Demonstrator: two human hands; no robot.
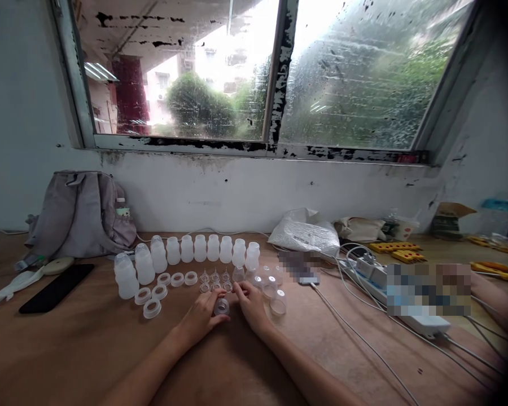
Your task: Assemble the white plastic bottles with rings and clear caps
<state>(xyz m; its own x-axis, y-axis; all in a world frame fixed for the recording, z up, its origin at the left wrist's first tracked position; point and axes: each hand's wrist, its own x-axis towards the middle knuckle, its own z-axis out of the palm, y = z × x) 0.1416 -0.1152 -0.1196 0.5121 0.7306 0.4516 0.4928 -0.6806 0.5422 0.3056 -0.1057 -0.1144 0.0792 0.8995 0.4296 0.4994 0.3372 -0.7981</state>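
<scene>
My left hand (204, 312) is closed around a small clear round piece (222, 307) on the brown table, thumb at its near side. My right hand (250, 300) rests just right of it, fingertips bent together by the clear nipples (215, 279); whether it grips anything is hidden. Several frosted bottles (200, 248) stand in a curved row behind, three at the left with caps on. White rings (152, 308) lie left of my hands. Clear domed caps (278, 303) sit to the right of my right hand.
A black phone (57, 288) and a grey backpack (84, 214) are at the left. Behind the caps lies a plastic bag (305, 232). A white power strip (423, 323) with cables is at the right, beside another person's arm (493, 296). Yellow tools (497, 270) lie beyond.
</scene>
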